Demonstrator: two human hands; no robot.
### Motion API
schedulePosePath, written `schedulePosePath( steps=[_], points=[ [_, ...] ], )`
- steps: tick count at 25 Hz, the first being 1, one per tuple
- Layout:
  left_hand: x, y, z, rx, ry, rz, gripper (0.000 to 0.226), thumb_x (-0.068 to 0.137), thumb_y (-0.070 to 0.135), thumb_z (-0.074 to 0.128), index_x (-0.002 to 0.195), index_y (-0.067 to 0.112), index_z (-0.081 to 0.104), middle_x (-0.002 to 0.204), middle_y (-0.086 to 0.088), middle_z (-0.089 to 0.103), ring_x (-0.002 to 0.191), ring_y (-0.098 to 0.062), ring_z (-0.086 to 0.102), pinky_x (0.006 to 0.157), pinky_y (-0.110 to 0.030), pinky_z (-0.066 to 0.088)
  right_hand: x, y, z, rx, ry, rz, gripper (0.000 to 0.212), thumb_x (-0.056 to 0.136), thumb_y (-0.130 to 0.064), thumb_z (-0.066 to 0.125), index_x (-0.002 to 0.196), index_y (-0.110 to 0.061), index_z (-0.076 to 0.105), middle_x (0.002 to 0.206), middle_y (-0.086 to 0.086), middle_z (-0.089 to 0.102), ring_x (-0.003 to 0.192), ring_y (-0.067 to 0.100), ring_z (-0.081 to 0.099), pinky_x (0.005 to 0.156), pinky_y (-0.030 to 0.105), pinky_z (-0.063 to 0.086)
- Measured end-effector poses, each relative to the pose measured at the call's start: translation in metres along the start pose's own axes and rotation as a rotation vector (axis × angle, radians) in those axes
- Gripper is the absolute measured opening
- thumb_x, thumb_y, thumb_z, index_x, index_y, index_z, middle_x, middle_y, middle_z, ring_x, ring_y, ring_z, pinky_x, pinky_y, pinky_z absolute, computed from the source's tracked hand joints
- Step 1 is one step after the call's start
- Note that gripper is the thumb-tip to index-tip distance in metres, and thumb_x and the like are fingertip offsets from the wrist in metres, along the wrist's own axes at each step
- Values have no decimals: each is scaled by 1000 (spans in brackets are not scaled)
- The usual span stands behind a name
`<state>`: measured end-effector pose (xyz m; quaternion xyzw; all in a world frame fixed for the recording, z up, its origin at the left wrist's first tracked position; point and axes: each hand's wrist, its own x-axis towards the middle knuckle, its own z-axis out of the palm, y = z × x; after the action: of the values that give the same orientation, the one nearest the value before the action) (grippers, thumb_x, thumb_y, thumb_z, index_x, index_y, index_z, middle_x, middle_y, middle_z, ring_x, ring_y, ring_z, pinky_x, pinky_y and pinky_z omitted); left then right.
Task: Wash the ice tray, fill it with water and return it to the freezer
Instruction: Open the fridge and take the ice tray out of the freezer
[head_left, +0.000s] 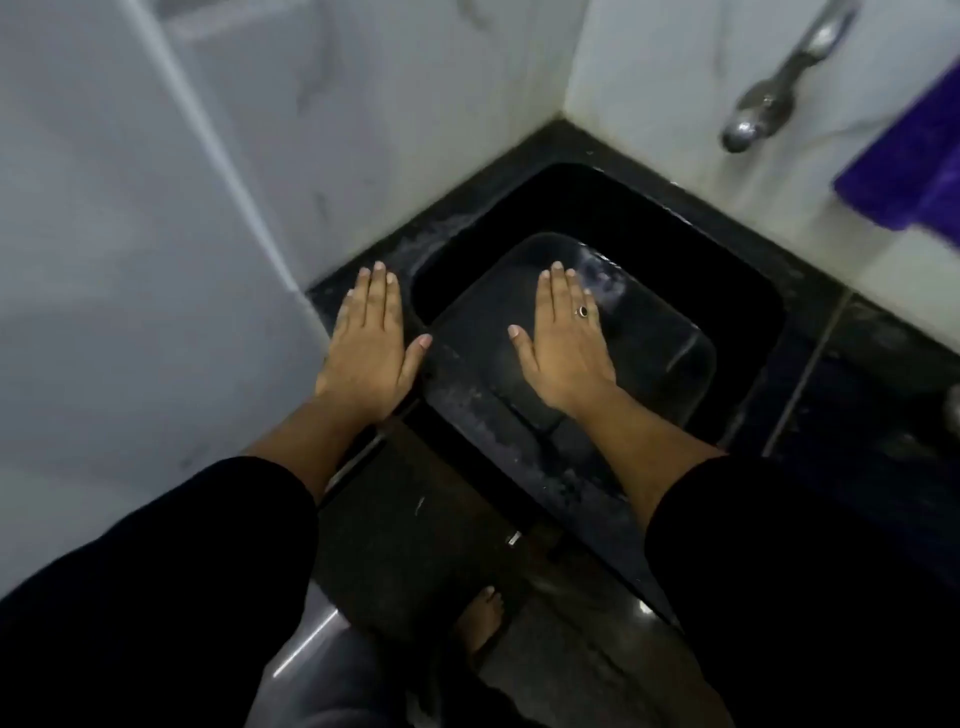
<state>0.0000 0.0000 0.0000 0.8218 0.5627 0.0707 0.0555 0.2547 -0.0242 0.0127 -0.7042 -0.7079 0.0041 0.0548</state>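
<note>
Holding nothing, fingers (376, 296) straight and flat: left hand (366, 348) over black stone counter (457, 218) at 9 o'clock of dark rectangular sink (597, 208), right hand (566, 348) above sink. Ice tray location: cannot tell.

The metal tap (769, 104) is smeared by motion and its upper end runs off the top edge. The purple cloth (914, 150) beside it is blurred and cut by the right edge. The right hand (563, 348) and its forearm cover part of the black sink (675, 249), and only part of a bare foot (480, 618) shows below.
</note>
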Motion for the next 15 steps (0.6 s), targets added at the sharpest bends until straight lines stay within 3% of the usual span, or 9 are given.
schedulePosePath(
  steps=[9, 15],
  points=[
    [-164, -66, -11, -23, 48, -392, 80, 110, 51, 26, 163, -5, 6, 171, -26, 4, 160, -39, 4, 130, -47, 4, -42, -138, 10, 12, -91, -374, 78, 107, -47, 35, 162, 2, 11, 171, 22, 8, 159, 35, 6, 129, 50, 10],
    [-327, -83, -16, -3, 55, -647, 80, 109, 51, 27, 163, -5, 8, 171, -25, 6, 160, -39, 6, 130, -50, 11, -124, -238, 19, -1, -126, -593, 78, 108, -50, 31, 162, 1, 9, 171, 21, 8, 159, 34, 5, 129, 50, 10]
  ],
)
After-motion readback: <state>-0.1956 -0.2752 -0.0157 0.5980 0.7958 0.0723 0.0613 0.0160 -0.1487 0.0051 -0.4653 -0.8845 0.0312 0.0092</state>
